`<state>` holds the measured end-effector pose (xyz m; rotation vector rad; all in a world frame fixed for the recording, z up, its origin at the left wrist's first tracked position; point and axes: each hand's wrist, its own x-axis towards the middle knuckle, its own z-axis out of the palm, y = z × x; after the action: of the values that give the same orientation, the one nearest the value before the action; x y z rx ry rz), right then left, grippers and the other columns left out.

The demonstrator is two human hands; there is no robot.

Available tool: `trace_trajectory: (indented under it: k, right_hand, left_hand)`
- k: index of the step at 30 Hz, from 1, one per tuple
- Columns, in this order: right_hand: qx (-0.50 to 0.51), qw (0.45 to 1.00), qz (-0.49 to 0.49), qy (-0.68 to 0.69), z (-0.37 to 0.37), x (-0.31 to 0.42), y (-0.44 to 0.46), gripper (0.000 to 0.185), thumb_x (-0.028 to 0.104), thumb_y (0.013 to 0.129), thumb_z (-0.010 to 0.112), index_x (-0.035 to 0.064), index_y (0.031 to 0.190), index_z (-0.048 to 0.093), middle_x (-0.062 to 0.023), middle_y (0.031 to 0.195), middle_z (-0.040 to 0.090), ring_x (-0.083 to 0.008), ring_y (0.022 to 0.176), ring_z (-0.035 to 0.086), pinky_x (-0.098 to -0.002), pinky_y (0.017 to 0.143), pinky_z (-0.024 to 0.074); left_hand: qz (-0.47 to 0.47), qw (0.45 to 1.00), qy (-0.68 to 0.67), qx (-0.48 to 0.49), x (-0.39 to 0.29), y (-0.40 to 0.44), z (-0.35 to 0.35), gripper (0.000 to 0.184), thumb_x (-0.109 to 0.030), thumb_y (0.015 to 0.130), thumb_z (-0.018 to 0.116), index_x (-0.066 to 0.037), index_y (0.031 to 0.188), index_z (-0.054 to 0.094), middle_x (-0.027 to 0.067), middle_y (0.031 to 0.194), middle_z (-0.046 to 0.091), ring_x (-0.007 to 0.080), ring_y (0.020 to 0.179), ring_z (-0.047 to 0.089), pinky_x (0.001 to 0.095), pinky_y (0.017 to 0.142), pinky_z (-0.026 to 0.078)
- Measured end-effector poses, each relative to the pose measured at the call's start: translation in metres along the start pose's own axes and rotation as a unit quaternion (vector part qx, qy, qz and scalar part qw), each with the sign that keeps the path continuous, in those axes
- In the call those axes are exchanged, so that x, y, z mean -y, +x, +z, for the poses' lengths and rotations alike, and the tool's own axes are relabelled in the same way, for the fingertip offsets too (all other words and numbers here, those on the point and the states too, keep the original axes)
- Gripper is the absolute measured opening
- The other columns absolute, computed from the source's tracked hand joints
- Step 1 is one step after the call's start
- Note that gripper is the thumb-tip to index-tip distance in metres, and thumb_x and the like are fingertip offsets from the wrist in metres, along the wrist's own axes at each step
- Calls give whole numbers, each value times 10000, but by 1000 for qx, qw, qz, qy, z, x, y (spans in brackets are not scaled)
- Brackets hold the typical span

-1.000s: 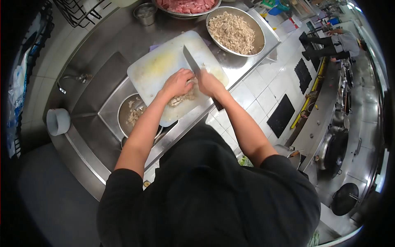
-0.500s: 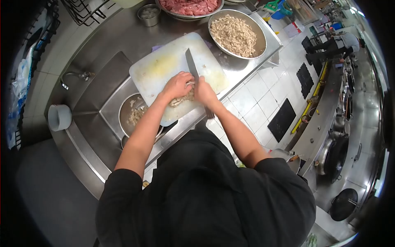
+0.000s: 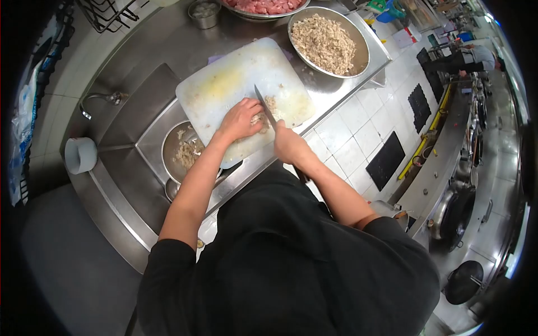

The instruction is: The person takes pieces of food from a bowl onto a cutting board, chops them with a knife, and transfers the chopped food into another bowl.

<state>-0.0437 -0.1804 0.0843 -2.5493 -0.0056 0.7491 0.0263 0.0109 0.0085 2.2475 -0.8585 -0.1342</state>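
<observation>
My right hand (image 3: 292,147) is wrapped round a kitchen knife (image 3: 264,105), whose blade points away from me across a white cutting board (image 3: 286,84). My left hand (image 3: 241,119) presses down on the board with curled fingers, holding pale brown food (image 3: 258,126) just left of the blade. Cut bits of the same food (image 3: 270,103) lie to the blade's right. Part of the held food is hidden beneath my left fingers. The board has a yellow stain and tilts across the steel sink's edge.
Beyond the board stand a bowl of chopped pale brown food (image 3: 325,45), a bowl of pink raw meat (image 3: 263,5) and a small metal pot (image 3: 203,14). Another bowl (image 3: 168,154) sits in the sink below the board. A person (image 3: 476,59) is far right, near the woks (image 3: 457,213).
The knife and my right hand have shifted right and towards me, and the blade has turned. Cut bits now show right of the blade. My left hand has barely moved.
</observation>
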Motion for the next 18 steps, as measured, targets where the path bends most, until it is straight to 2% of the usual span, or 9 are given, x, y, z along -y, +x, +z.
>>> trace_trajectory:
  k: [2, 5, 7, 9, 11, 14, 18]
  right_hand:
    - [-86, 995, -30, 52, 26, -5, 23, 276, 41, 923, 517, -97, 1156, 467, -370, 909, 687, -552, 903, 677, -589, 797, 536]
    - [-60, 996, -60, 39, 2, -5, 65, 337, 40, 901, 548, -101, 1192, 453, -363, 908, 690, -545, 908, 679, -595, 800, 529]
    - [-52, 995, -69, 47, -9, -3, 44, 376, 43, 891, 571, -109, 1212, 446, -374, 904, 685, -536, 915, 683, -588, 801, 531]
    - [-37, 999, -33, -3, 7, -2, 9, 347, 50, 903, 554, -116, 1190, 453, -379, 890, 681, -536, 915, 682, -575, 783, 540]
    - [-43, 999, -1, 4, 21, 2, 18, 342, 54, 921, 528, -126, 1202, 453, -392, 910, 679, -530, 943, 686, -573, 825, 540]
    - [-57, 996, -46, 50, 13, -5, 63, 328, 53, 940, 495, -122, 1214, 453, -415, 986, 675, -534, 1008, 685, -587, 934, 506]
    - [6, 1000, 23, 9, 1, 8, 10, 334, 47, 931, 499, -100, 1225, 443, -427, 1028, 665, -534, 1039, 677, -595, 936, 497]
  left_hand:
    - [6, 1000, 10, -29, 0, -3, 1, 352, -210, 794, 751, -44, 1099, 689, 124, 1230, 650, 330, 1156, 593, 420, 1000, 507]
    - [17, 999, 7, -42, -2, -1, -1, 365, -203, 781, 739, -56, 1115, 714, 94, 1180, 665, 313, 1138, 594, 415, 988, 522]
    - [22, 999, 11, -45, 4, -1, 6, 364, -202, 780, 741, -54, 1111, 716, 97, 1178, 667, 314, 1132, 597, 415, 984, 524]
    - [23, 998, 12, -50, 5, 0, 6, 362, -202, 778, 742, -52, 1107, 718, 100, 1177, 670, 316, 1127, 599, 416, 980, 526]
    - [12, 999, -3, -43, 3, -3, 3, 351, -201, 785, 738, -47, 1101, 721, 101, 1177, 672, 315, 1126, 601, 413, 978, 527]
    - [33, 998, -9, -48, 4, -1, 2, 316, -190, 776, 730, -38, 1052, 706, 122, 1146, 671, 328, 1124, 609, 418, 969, 526]
    - [26, 997, -12, -73, 11, -2, 10, 318, -191, 774, 729, -34, 1049, 704, 127, 1146, 673, 332, 1120, 610, 420, 969, 526]
